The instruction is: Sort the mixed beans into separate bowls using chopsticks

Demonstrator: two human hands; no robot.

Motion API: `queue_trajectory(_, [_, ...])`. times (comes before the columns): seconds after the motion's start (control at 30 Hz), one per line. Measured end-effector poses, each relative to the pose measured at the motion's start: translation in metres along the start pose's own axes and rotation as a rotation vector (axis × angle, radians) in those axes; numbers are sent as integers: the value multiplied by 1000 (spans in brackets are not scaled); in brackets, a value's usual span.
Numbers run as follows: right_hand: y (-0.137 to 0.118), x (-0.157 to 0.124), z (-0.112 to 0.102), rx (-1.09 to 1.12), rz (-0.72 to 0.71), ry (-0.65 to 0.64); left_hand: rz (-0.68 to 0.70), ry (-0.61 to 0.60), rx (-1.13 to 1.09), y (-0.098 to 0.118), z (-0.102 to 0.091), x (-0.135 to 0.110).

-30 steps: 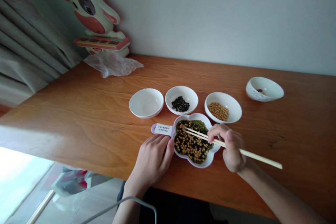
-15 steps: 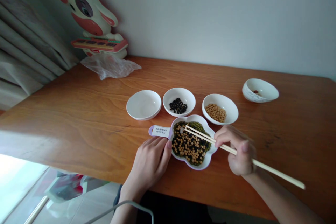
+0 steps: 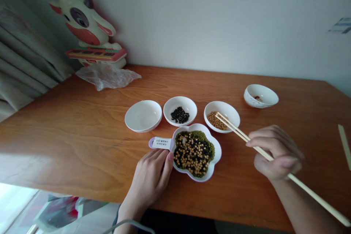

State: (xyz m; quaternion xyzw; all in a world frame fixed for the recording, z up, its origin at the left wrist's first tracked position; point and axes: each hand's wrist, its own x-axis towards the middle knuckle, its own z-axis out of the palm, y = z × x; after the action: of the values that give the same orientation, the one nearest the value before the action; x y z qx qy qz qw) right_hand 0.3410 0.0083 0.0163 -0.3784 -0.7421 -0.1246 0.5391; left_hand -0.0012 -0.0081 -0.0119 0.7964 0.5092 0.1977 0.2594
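My right hand [image 3: 278,153] grips a pair of wooden chopsticks [image 3: 236,130], their tips over a white bowl [image 3: 233,112] of yellow soybeans [image 3: 215,121]. Whether a bean sits between the tips I cannot tell. With fingers curled, my left hand [image 3: 150,177] holds a flower-shaped white dish [image 3: 217,153] with a lilac edge, where its labelled handle [image 3: 161,142] begins. Soybeans, black beans and small green beans lie mixed in this dish. Behind it stand a white bowl [image 3: 192,109] with black beans [image 3: 180,115] and another white bowl [image 3: 143,117] showing its bare inside.
A patterned bowl [image 3: 263,97] with a few brownish bits stands at the back right. At the back left are a cow-shaped toy keyboard [image 3: 95,55] and a crumpled plastic bag [image 3: 108,76]. A pale strip [image 3: 344,146] lies at the right edge. A grey cable [image 3: 131,222] crosses my left forearm.
My right hand has moved the chopsticks from the flower-shaped dish up and right to the soybean bowl. My left hand keeps its hold on the dish. The view has shifted slightly.
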Motion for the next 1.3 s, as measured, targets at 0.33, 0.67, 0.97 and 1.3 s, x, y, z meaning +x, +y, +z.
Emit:
queue_trajectory(0.33, [2,-5,-2,-23,9,-32,10,17,-5,-3,2,-1])
queue_trajectory(0.67, [7,-1,3,-41,44,-113,7,17,8,-5,3,-1])
queue_trajectory(0.97, [5,1,5,-65,44,23,10,11,8,-5,2,-1])
queue_trajectory(1.3, [-22,1,9,366,282,-27,15,14,24,-2,0,0])
